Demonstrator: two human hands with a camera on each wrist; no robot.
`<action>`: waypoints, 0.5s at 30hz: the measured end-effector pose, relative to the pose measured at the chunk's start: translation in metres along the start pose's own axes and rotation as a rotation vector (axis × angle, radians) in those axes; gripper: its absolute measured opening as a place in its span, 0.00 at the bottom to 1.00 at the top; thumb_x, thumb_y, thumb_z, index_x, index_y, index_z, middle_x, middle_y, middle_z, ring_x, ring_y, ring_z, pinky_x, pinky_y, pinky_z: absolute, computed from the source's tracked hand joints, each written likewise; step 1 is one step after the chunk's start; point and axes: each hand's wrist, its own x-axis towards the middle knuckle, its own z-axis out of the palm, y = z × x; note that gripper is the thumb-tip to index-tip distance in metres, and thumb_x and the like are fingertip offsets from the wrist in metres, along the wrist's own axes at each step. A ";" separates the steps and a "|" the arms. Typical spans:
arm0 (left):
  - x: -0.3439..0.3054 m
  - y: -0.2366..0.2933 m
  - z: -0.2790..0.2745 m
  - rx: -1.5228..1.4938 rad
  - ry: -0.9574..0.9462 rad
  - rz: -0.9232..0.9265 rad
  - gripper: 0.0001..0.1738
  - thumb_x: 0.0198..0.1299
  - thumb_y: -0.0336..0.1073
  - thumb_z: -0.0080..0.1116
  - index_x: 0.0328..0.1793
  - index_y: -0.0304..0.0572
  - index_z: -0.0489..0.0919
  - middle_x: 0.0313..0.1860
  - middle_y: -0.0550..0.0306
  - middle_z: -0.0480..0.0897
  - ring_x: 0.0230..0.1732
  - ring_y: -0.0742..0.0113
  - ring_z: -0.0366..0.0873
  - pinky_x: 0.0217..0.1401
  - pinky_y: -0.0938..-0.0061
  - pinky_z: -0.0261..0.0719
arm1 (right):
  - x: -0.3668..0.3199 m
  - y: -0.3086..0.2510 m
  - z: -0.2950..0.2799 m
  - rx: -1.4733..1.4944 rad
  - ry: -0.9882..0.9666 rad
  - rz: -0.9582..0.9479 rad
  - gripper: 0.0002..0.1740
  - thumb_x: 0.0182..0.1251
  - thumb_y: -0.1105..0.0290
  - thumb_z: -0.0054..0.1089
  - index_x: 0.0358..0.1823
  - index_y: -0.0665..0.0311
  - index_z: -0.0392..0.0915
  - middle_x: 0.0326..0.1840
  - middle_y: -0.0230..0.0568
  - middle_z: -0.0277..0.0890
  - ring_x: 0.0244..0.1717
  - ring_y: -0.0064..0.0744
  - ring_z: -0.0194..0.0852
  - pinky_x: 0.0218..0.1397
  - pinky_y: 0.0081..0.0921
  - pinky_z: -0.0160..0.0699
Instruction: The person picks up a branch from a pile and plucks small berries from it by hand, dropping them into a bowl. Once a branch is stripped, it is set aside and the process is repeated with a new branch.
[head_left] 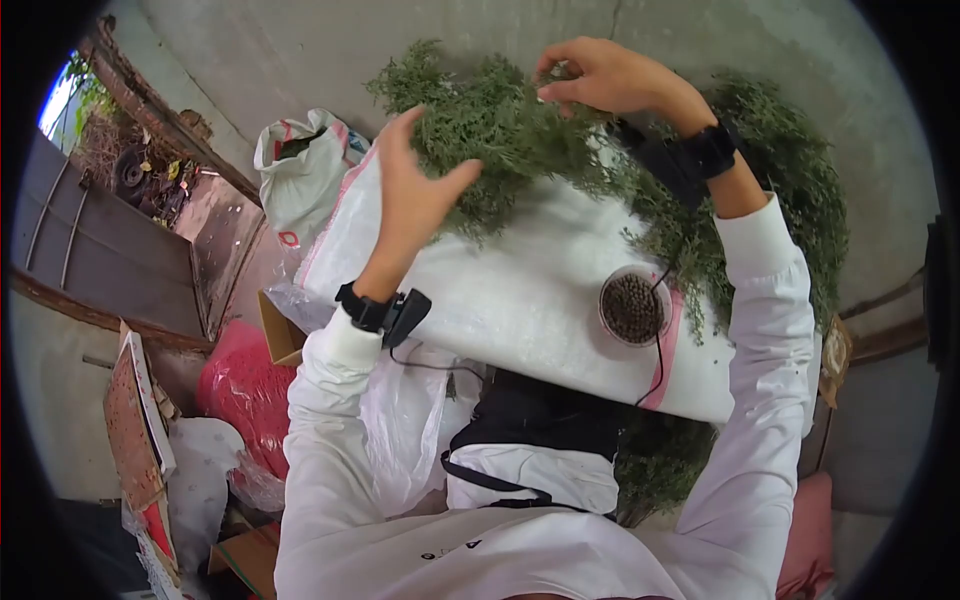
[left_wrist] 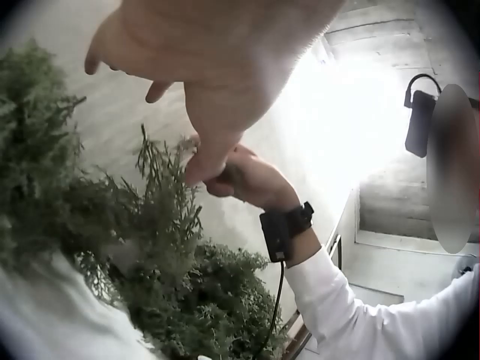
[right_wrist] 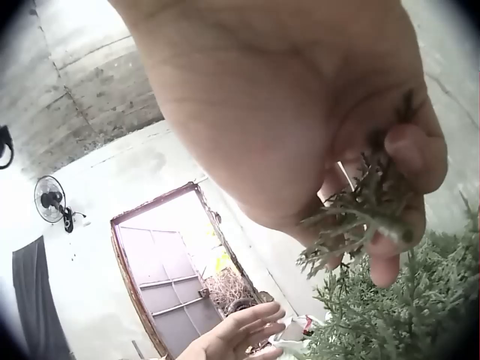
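Observation:
My right hand (head_left: 625, 78) is raised at the far side of the greenery, its fingers curled round a small green sprig (right_wrist: 367, 214). Thumb and fingers spread apart, my left hand (head_left: 412, 185) hovers at the left edge of the leafy pile (head_left: 490, 130) with nothing in its grasp. The left wrist view shows that hand (left_wrist: 217, 60) above the branches (left_wrist: 165, 217). Beneath the greenery lies a stuffed white sack (head_left: 500, 280), and a round tub of brown pellets (head_left: 632, 307) stands on its right part.
More leafy branches (head_left: 790, 190) fill the right side. An open white bag (head_left: 300, 170) stands left of the sack. Clear plastic (head_left: 400, 430), a red bag (head_left: 240, 390) and cardboard (head_left: 140, 430) lie at lower left. A black cable (head_left: 657, 370) runs past the tub.

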 end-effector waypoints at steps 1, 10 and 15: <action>-0.005 0.012 0.007 0.223 -0.052 0.285 0.37 0.48 0.42 0.73 0.63 0.38 0.70 0.60 0.45 0.72 0.65 0.48 0.68 0.68 0.56 0.67 | -0.003 -0.002 0.005 0.007 -0.009 0.009 0.19 0.68 0.60 0.61 0.53 0.65 0.75 0.25 0.34 0.80 0.21 0.23 0.71 0.26 0.26 0.69; -0.008 -0.012 0.069 0.390 -0.270 0.448 0.22 0.51 0.47 0.72 0.42 0.36 0.83 0.35 0.45 0.83 0.45 0.48 0.80 0.52 0.58 0.72 | -0.045 -0.016 0.006 0.146 -0.012 0.008 0.18 0.75 0.55 0.53 0.46 0.64 0.78 0.22 0.29 0.78 0.19 0.15 0.67 0.22 0.19 0.65; -0.015 -0.023 0.054 0.544 -0.207 0.587 0.15 0.56 0.46 0.67 0.31 0.42 0.85 0.27 0.55 0.84 0.41 0.51 0.79 0.52 0.58 0.67 | -0.086 0.001 0.000 0.124 0.135 0.047 0.19 0.76 0.54 0.51 0.46 0.64 0.78 0.22 0.29 0.78 0.17 0.15 0.66 0.21 0.18 0.65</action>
